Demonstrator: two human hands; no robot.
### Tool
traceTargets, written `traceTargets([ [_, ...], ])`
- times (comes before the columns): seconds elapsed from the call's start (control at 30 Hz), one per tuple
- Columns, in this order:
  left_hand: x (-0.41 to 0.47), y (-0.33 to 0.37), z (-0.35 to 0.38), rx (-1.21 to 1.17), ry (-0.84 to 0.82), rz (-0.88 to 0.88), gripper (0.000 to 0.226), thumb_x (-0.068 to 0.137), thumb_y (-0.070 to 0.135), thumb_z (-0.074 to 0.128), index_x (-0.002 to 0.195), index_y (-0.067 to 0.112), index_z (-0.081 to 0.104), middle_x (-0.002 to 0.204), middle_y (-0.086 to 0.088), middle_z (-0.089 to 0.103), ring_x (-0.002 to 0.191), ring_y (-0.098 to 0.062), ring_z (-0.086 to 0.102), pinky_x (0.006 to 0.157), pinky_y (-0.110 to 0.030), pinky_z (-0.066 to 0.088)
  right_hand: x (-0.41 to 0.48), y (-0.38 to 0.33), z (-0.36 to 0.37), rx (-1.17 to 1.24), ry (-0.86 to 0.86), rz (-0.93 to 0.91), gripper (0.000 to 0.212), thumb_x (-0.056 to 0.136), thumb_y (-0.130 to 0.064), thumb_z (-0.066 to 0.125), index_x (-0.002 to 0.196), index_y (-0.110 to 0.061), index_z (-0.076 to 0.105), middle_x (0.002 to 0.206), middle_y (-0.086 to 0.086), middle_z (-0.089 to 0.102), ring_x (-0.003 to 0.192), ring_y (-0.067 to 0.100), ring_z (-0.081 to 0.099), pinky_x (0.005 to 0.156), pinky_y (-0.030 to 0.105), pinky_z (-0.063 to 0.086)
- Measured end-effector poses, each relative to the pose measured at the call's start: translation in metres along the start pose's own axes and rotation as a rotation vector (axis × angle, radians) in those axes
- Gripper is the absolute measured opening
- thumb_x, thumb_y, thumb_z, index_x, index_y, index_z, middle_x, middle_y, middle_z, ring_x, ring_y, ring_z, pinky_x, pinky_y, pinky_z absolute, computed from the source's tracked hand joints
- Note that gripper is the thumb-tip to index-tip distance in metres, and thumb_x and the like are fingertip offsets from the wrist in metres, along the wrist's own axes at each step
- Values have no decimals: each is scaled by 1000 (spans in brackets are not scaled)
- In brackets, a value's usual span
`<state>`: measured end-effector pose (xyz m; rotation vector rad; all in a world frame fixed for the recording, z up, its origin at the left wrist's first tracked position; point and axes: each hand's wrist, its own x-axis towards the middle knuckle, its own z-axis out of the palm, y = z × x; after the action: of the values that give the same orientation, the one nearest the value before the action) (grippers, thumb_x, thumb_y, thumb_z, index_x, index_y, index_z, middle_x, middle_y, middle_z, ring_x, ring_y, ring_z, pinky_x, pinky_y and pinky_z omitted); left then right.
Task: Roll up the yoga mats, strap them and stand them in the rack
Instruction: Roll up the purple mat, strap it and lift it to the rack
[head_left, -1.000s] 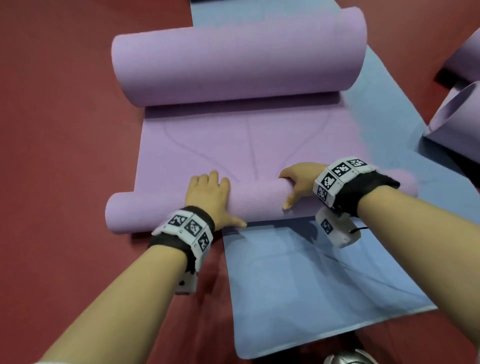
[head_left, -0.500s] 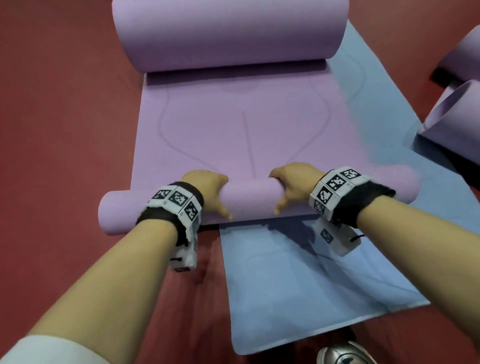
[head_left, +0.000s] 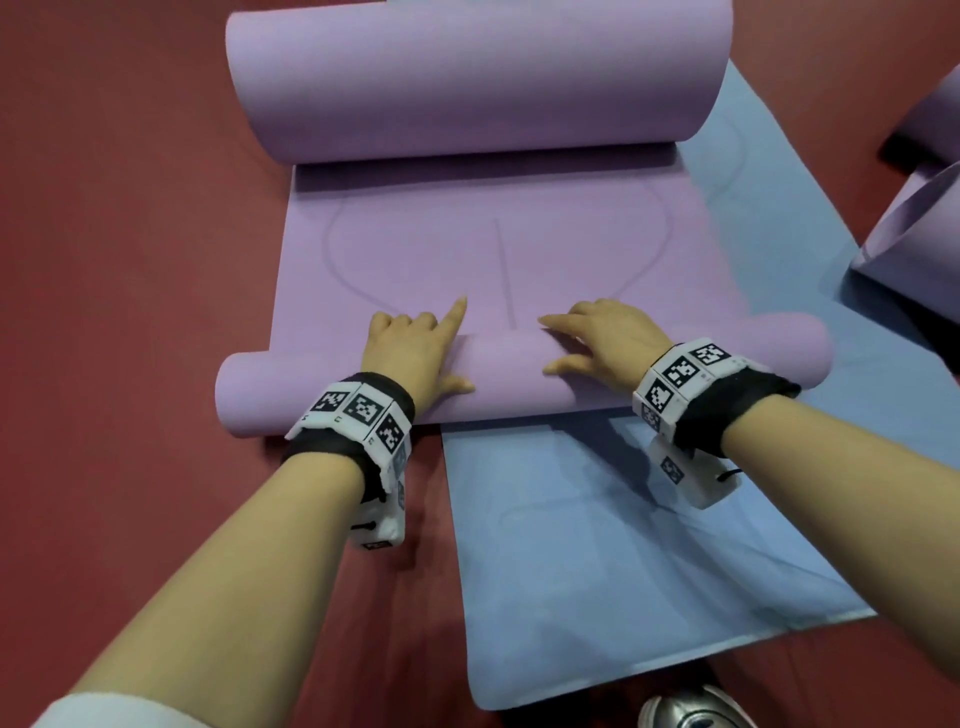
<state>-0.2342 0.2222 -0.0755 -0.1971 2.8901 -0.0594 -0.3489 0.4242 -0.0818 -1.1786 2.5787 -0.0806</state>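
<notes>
A purple yoga mat (head_left: 483, 254) lies on the red floor, partly over a blue mat (head_left: 597, 551). Its near end is wound into a thin roll (head_left: 509, 379); its far end curls up in a thick roll (head_left: 478, 78). My left hand (head_left: 415, 353) rests flat on top of the thin roll, left of centre, index finger stretched onto the flat mat. My right hand (head_left: 602, 338) presses on the roll right of centre with fingers spread. Neither hand closes around the roll.
Another purple mat (head_left: 914, 244) lies loosely curled at the right edge, with a further purple piece (head_left: 935, 124) behind it. A shoe tip (head_left: 691, 712) shows at the bottom. Red floor (head_left: 130, 234) spreads to the left.
The thin roll has moved forward along the mat and grown a little thicker. Both hands went from curled over the roll to flat on top with fingers extended.
</notes>
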Motion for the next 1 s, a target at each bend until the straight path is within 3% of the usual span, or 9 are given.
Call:
traceTargets([
  [0.1,1,3,7,-22,30,-8,66,96,49,39,150,23,12,139,-9,46,124,-29,46,98,-39,25,-2,-10,8,11,77,94,49,95,-41,47,136,-13,42,123,15,58,115,32,52,89,40,40],
  [0.23,-8,19,17,-92,129,-114,50,99,47,28,142,24,36,155,-14,17,142,-31,14,108,-44,13,-9,-21,29,-122,359,85,43,88,-45,40,98,-12,65,114,13,66,101,32,62,79,40,48],
  [0.4,4,35,4,-150,29,-205,100,70,85,36,143,16,33,141,-9,26,131,-29,22,106,-45,18,-11,-14,14,-168,188,117,89,64,-77,57,135,-24,49,121,10,51,109,31,49,89,40,38],
  [0.53,9,26,1,-31,0,-88,124,59,78,62,151,15,6,139,-6,35,124,-29,31,102,-39,25,1,-15,1,-178,161,128,92,65,-72,64,131,-12,42,119,9,55,110,29,52,85,39,42],
  [0.67,22,20,-3,-78,70,-82,105,67,57,74,144,12,20,131,-8,52,120,-29,46,97,-38,31,10,-6,0,-127,205,83,70,75,-68,57,111,-8,51,114,11,60,106,30,56,85,38,39],
  [0.73,28,15,-4,-116,55,-70,83,71,54,72,134,16,34,140,-10,43,128,-27,40,101,-39,28,14,-4,3,-121,288,75,62,77,-63,59,105,-8,62,120,13,57,112,31,53,93,41,35],
  [0.8,34,12,-5,-124,65,-88,72,73,54,70,132,22,43,151,-13,24,137,-28,24,108,-41,20,21,-5,2,-130,350,129,58,79,-60,58,101,-7,66,116,16,55,107,34,51,86,42,37],
  [0.87,39,10,-8,-86,98,-118,67,75,55,66,133,27,45,144,-11,24,132,-30,23,105,-41,20,27,-8,-1,-138,317,179,61,85,-59,50,115,-7,62,112,17,55,104,34,49,82,42,39],
  [1.0,51,11,-10,-13,158,-114,67,89,49,51,146,22,28,130,-9,43,118,-31,38,98,-39,26,34,-5,-3,-77,253,173,91,82,-69,45,145,-5,28,130,15,51,120,31,46,100,40,35],
])
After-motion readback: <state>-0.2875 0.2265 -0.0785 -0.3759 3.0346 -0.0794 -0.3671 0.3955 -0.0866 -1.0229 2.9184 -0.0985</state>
